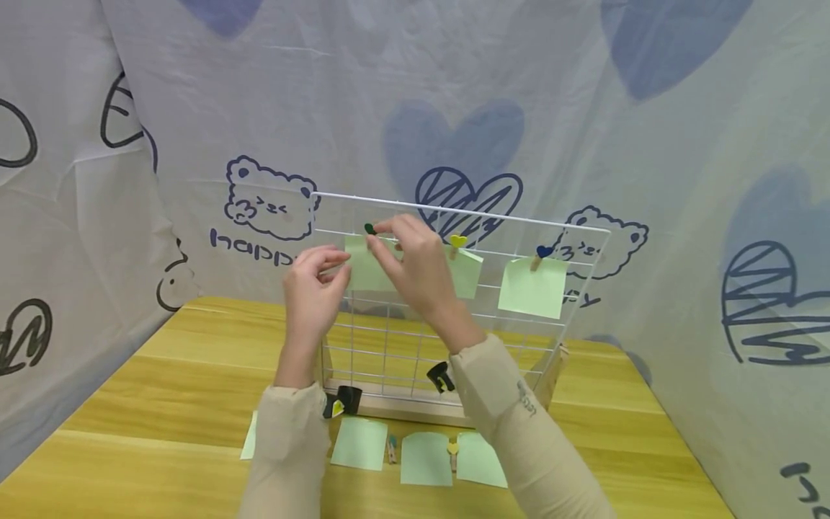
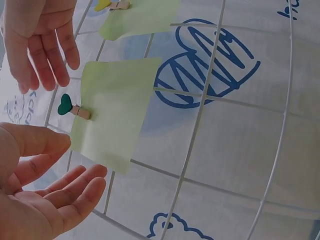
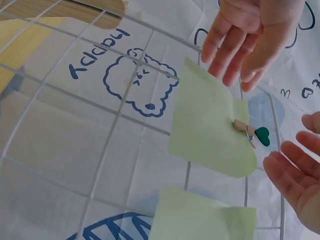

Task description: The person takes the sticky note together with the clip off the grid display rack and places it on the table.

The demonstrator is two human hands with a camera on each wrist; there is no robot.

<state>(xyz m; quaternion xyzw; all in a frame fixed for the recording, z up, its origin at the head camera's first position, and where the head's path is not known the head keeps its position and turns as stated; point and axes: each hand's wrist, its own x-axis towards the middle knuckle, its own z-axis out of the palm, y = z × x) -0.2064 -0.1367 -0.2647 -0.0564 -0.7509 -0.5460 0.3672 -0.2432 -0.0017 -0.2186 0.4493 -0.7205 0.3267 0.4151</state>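
A pale green paper note (image 2: 115,115) hangs on the white wire grid (image 1: 415,353), held at its top edge by a small wooden clothespin (image 2: 82,112) with a dark green heart. My left hand (image 1: 316,285) is beside the note's left edge, its fingers loosely bent and holding nothing. Close to the clothespin is my right hand (image 1: 415,263); the wrist views show its fingers apart from both pin and paper. Further right on the grid, a yellow-heart clothespin (image 1: 457,242) and a blue-heart clothespin (image 1: 542,255) hold two more notes, the last one (image 1: 532,288) slightly tilted.
Several green notes (image 1: 426,460) lie along the wooden table (image 1: 162,404) before the grid's wooden base (image 1: 402,409). Between them lie a teal-topped clothespin (image 1: 392,448) and another yellow-heart clothespin (image 1: 453,455). A printed white cloth (image 1: 350,94) hangs behind.
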